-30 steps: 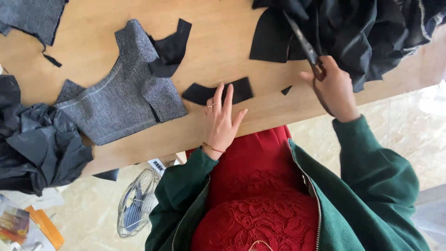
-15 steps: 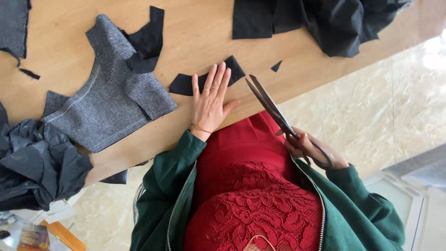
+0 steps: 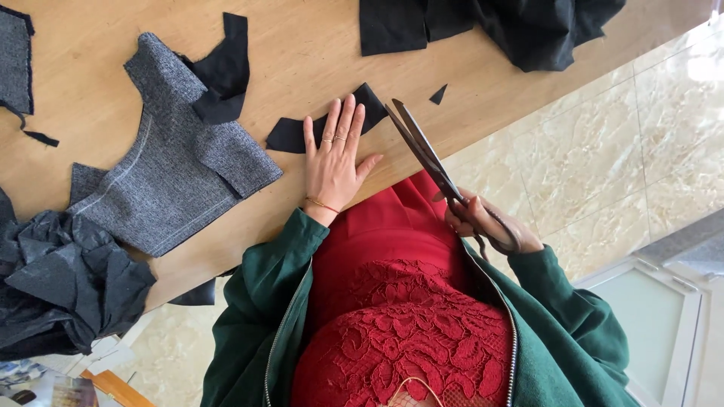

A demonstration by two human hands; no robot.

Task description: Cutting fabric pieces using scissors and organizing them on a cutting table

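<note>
A person in a green zip jacket over a red lace top sits at a wooden table (image 3: 302, 45), seen from above. The left hand (image 3: 335, 162) lies flat, palm down, near the table's near edge, with its fingers stretched out and slightly spread. The fingertips rest on a small black fabric strip (image 3: 290, 136), which lies just in from that edge and runs out to both sides of the hand.

The right hand (image 3: 486, 222) is off the table, just past its near edge and in front of the person's chest. Its fingers are curled through the handles of a large pair of dark scissors (image 3: 430, 162). The blades stand slightly apart and point up over the table edge, just beside the strip's right end.

A grey knitted garment piece (image 3: 170, 166) lies flat to the left of the strip, with a black fabric piece (image 3: 222, 71) on its upper part. A tiny black scrap (image 3: 439, 94) sits right of the scissor tips. A heap of black cloth (image 3: 528, 26) covers the far right corner. Crumpled dark lining (image 3: 60, 283) hangs at the left edge.
</note>
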